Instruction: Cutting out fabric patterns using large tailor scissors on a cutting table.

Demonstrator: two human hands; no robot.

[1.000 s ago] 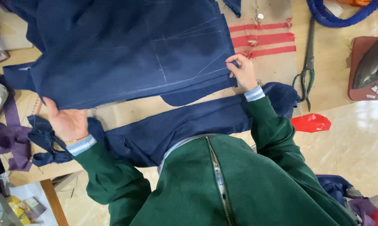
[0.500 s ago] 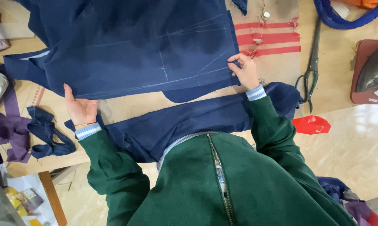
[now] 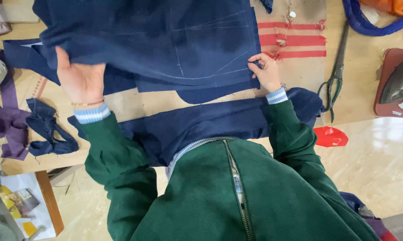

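While my left hand [image 3: 80, 78] lifts the cloth's [image 3: 166, 44] left edge in a closed grip, my right hand [image 3: 266, 71] pinches its right edge low on the counter [image 3: 362, 89]; the cloth runs left-right between them, scissors [image 3: 335, 76] just beyond my right.

A tailoring workshop: chalk-marked navy cloth [image 3: 166, 44], shears [image 3: 335, 76], iron [image 3: 400, 80], fabric scraps [image 3: 49, 131] on a worktable [image 3: 362, 67]

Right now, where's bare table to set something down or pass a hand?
Bare wood shows between the long metal scissors and the dark iron on its reddish stand, and below the left hand, beside the crumpled navy scrap. The centre is crowded: chalk-marked navy cloth, pinched by the right hand, covers it.
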